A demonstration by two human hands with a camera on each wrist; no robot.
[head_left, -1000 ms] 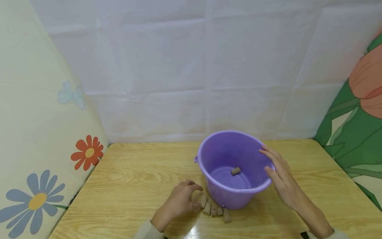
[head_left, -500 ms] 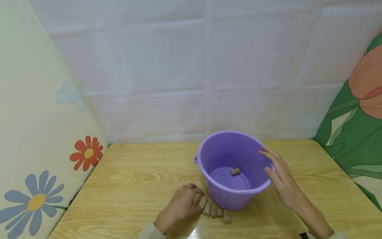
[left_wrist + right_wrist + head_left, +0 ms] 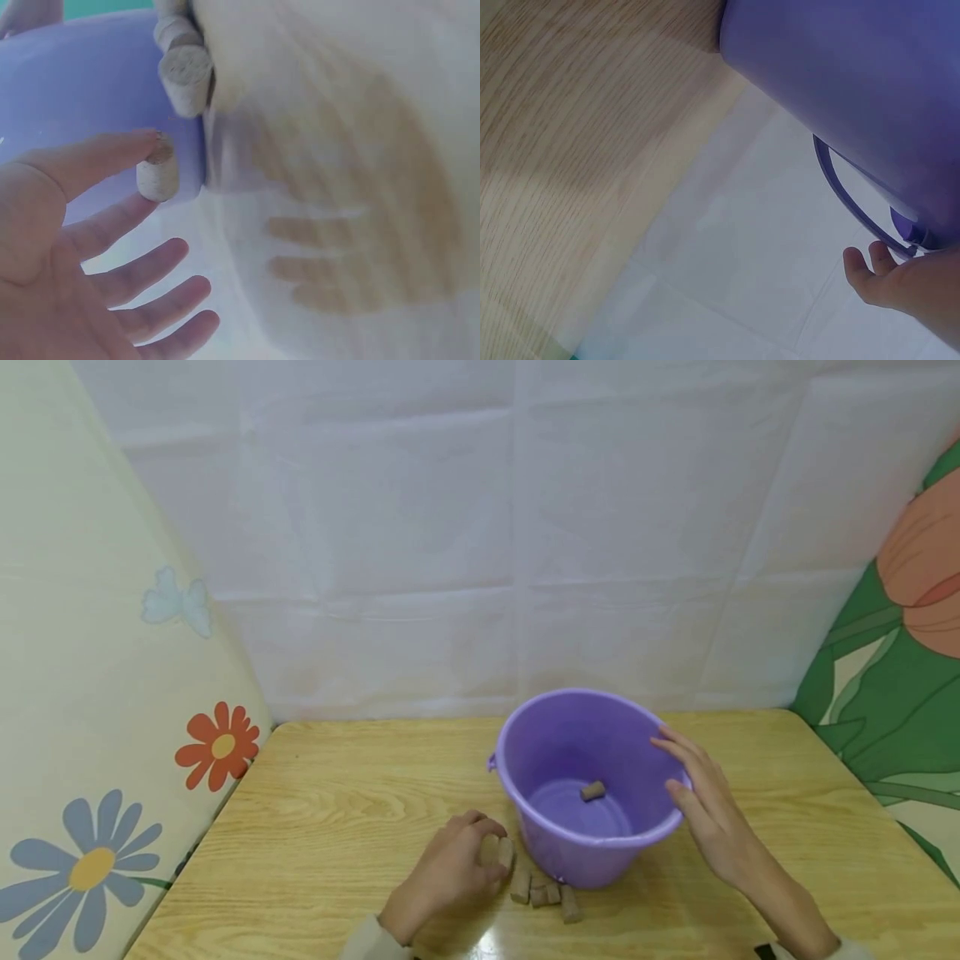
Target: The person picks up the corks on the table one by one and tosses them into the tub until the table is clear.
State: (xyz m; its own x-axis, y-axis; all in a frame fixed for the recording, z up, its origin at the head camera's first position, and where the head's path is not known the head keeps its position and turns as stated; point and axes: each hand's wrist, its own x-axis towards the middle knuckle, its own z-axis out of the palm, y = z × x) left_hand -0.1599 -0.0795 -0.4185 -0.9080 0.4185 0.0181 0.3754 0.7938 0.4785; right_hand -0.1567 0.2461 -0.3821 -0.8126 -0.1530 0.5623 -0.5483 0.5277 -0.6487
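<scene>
Between thumb and index finger, my left hand (image 3: pixel 450 864) pinches a small brown cork (image 3: pixel 157 180); its other fingers are spread in the left wrist view. This cork is close to the left front of a purple bucket (image 3: pixel 585 864). Inside, another cork (image 3: pixel 592 791) lies on the bucket's bottom. My right hand (image 3: pixel 708 818) holds the bucket's right rim, with thumb and fingertips over the edge. Several more corks (image 3: pixel 521 887) lie on the table along the bucket's front foot.
The wooden table (image 3: pixel 337 777) meets a white sheet (image 3: pixel 390 527) at the back. Flower-printed panels (image 3: pixel 90 693) stand at both sides. The bucket's purple handle (image 3: pixel 847 199) hangs on its far side in the right wrist view.
My left hand has closed thumb and index finger on the leftmost cork and drawn it slightly away from the others. The right hand and the bucket have stayed in place.
</scene>
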